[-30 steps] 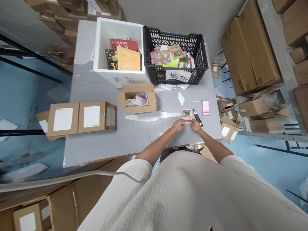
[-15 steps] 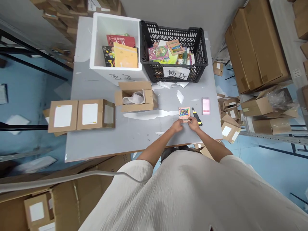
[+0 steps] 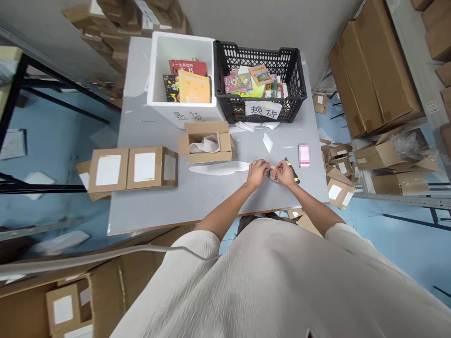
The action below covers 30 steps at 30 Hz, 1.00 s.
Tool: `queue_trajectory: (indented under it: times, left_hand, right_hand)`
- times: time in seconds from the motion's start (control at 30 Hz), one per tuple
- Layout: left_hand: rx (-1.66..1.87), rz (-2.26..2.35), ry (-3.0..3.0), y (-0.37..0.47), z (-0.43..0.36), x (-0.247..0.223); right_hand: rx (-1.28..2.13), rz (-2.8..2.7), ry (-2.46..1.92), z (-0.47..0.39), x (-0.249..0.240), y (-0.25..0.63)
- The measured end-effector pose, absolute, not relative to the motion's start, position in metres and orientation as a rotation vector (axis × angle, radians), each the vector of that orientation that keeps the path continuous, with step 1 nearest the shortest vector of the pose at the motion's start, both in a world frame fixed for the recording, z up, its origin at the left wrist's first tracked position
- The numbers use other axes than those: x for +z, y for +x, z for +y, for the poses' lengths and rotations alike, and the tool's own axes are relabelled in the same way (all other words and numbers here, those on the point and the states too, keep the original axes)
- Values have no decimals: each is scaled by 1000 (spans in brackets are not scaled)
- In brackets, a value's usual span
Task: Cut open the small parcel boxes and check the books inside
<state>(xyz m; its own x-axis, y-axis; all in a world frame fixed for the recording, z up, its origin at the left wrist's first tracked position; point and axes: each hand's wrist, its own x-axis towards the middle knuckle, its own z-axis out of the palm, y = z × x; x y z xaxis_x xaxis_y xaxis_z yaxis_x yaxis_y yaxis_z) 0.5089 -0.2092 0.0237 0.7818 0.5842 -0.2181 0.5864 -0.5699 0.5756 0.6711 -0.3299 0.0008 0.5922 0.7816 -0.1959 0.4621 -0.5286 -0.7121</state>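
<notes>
Pinching the small orange booklet (image 3: 272,174), the left hand (image 3: 257,173) and right hand (image 3: 285,173) clamp opposite sides.

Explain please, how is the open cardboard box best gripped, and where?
Grip the open cardboard box by its two end walls, under the flaps, coming from the near side. The splayed flaps would likely bend, and the white foam box stands close behind.

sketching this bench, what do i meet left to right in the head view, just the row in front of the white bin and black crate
labelled boxes, open box, left hand, small book, right hand, cutter, pink-screened phone
</notes>
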Motion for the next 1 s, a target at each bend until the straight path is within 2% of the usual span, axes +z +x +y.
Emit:
queue_trajectory:
  times: [0.2, 0.4, 0.53, 0.67, 1.0]
  left_hand:
    - [-153, 857, 2295, 501, -197, 31]
    - [99, 1138, 1653, 485, -200, 14]
    - [298, 1151, 1136, 477, -197, 9]
    - [394, 1149, 990, 467, -193, 9]
    - [511, 1246, 1008, 449, -183, 10]
  right_hand:
    - [695, -1235, -2115, -322, 15, 663]
    - [491, -943, -2299, -331, 3, 652]
    - [799, -676, -2146, -331, -3, 646]
    - [1058, -584, -1973, -323, 3, 638]
    - [1016, -618, -1810, -306, 32, 619]
